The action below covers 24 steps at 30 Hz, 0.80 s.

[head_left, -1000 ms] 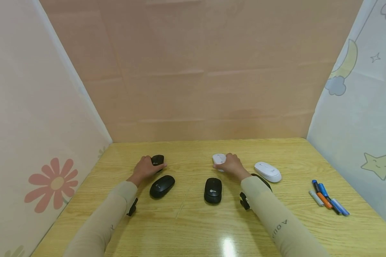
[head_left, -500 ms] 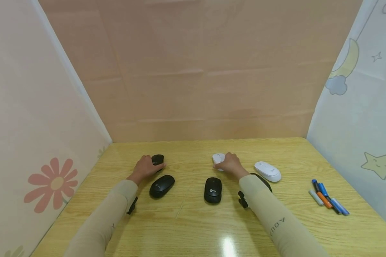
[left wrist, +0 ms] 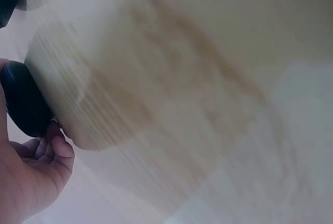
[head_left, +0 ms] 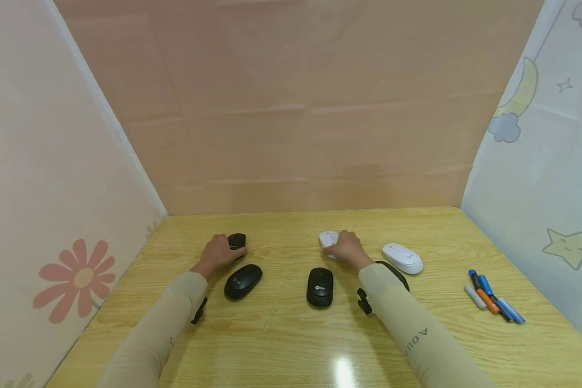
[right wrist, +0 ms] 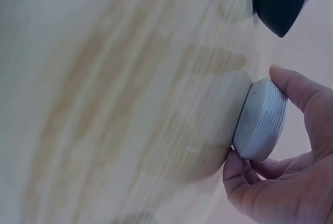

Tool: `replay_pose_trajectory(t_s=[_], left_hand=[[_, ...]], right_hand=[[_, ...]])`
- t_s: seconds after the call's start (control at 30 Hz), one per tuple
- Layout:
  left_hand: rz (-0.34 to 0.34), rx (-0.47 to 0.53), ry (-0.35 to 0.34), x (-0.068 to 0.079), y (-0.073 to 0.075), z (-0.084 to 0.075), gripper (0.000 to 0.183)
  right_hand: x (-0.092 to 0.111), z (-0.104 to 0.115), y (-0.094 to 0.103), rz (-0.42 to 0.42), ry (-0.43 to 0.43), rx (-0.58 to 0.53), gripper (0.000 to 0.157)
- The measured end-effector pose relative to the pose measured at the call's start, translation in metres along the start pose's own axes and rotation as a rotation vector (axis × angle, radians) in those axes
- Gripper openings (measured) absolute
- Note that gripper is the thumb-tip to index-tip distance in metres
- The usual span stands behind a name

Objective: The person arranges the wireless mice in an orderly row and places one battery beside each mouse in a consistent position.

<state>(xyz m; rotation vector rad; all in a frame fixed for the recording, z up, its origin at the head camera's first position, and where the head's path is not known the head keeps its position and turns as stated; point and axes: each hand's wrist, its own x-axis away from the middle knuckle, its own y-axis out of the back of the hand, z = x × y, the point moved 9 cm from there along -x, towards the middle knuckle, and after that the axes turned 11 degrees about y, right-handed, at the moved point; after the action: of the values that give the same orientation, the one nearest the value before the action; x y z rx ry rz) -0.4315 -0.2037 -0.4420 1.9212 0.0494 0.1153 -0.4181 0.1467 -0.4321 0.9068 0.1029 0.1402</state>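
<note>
My left hand (head_left: 219, 251) holds a black computer mouse (head_left: 236, 240) at the back left of the table, thumb on its near right side. In the left wrist view its fingers curl at the end of that dark mouse (left wrist: 27, 99). Toward the back middle, my right hand (head_left: 347, 250) grips a white mouse (head_left: 327, 238) from its right. The right wrist view shows thumb and fingers on opposite sides of the white mouse (right wrist: 260, 120), which sits against the tabletop. Part of each held mouse is hidden by the hand.
Two more black mice lie nearer, a left one (head_left: 243, 282) set aslant and a middle one (head_left: 320, 287). Another white mouse (head_left: 402, 258) rests right of my right hand. Several markers (head_left: 494, 297) are bunched at the table's right. A pinkish-brown backdrop (head_left: 291, 108) stands behind the table.
Both hands keep their grip on the mice with almost no movement. The right forearm has shifted slightly to the left, and the whole head view has drifted a little.
</note>
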Motion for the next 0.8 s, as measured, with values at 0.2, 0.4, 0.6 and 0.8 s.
replay_pose_trajectory(t_s=[0.2, 0.4, 0.6, 0.8], left_hand=[[-0.004, -0.002, -0.006, 0.001, 0.000, -0.002, 0.082], [0.000, 0.011, 0.008, -0.001, 0.001, -0.003, 0.081], [0.000, 0.043, 0.007, -0.003, 0.006, -0.009, 0.080], [-0.009, 0.087, -0.001, -0.007, 0.015, -0.020, 0.071]], right_hand=[[-0.001, -0.002, -0.001, 0.001, -0.003, 0.003, 0.058], [-0.001, -0.001, -0.001, 0.004, -0.004, 0.015, 0.056], [0.000, 0.000, 0.000, 0.005, -0.007, 0.009, 0.055], [0.000, 0.000, -0.001, 0.007, -0.014, -0.011, 0.054]])
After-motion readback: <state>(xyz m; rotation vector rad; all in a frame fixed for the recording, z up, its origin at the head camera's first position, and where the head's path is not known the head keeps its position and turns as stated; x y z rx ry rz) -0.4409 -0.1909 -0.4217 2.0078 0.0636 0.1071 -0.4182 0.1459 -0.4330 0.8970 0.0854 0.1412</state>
